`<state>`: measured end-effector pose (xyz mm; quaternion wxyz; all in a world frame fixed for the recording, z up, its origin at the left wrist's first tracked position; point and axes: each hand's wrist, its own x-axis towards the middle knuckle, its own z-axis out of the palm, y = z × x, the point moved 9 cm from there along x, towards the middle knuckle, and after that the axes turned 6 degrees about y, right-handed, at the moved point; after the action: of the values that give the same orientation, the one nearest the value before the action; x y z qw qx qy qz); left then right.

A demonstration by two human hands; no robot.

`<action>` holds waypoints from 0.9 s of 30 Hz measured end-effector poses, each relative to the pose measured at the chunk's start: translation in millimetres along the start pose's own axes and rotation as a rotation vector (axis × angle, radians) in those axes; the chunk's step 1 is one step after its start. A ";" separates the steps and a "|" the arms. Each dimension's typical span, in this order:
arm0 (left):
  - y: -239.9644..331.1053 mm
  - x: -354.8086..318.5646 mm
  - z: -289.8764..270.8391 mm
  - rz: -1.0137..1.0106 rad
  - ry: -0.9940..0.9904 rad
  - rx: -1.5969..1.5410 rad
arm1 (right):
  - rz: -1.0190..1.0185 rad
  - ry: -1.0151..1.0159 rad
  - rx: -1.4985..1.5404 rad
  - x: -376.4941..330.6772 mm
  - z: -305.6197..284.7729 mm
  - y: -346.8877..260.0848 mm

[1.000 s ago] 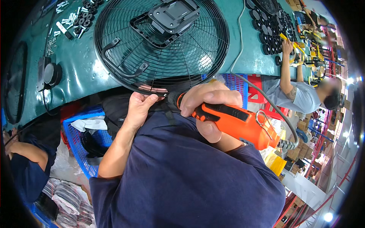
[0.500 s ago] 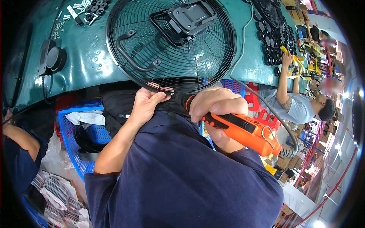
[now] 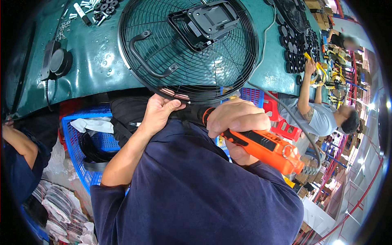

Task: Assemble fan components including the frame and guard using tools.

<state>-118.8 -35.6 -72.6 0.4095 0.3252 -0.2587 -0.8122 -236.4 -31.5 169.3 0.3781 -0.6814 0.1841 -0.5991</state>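
Snugly, right fingers (image 3: 241, 122) wrap an orange tool (image 3: 267, 150).

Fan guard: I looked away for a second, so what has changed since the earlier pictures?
The fan guard has shifted right and slightly toward the person, relative to the marker. The orange power tool and right hand sit further right and lower in view. Grips are unchanged: the left hand on the guard, the right on the tool.
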 end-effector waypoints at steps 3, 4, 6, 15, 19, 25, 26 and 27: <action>-3.2 0.8 -2.7 -0.009 -0.008 -0.005 | -0.014 0.051 0.047 -1.5 -6.6 -4.6; -3.7 1.0 -3.9 -0.010 -0.007 -0.023 | 0.000 0.081 0.047 -1.4 -10.1 -5.9; -6.7 1.0 -5.9 -0.014 -0.006 -0.038 | 0.084 0.160 0.053 -4.3 -15.0 -5.6; -8.2 1.0 -9.6 -0.002 0.012 -0.003 | 0.171 0.252 0.060 -13.3 -24.3 7.3; -7.3 -0.1 -9.5 -0.003 0.017 -0.004 | 0.155 0.260 0.061 -16.1 -25.7 11.9; -3.5 -1.3 -7.2 0.018 0.018 0.044 | 0.177 0.259 0.087 -13.7 -24.9 14.2; -1.9 -1.6 -7.0 0.032 0.029 0.075 | 0.178 0.248 0.087 -13.7 -23.9 15.0; -1.3 -1.7 -6.5 0.032 0.030 0.075 | 0.179 0.248 0.087 -13.8 -23.7 15.2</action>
<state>-113.8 -34.5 -77.3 0.4138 0.3483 -0.2878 -0.7903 -258.9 -38.5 148.7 0.4336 -0.5659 0.2632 -0.6500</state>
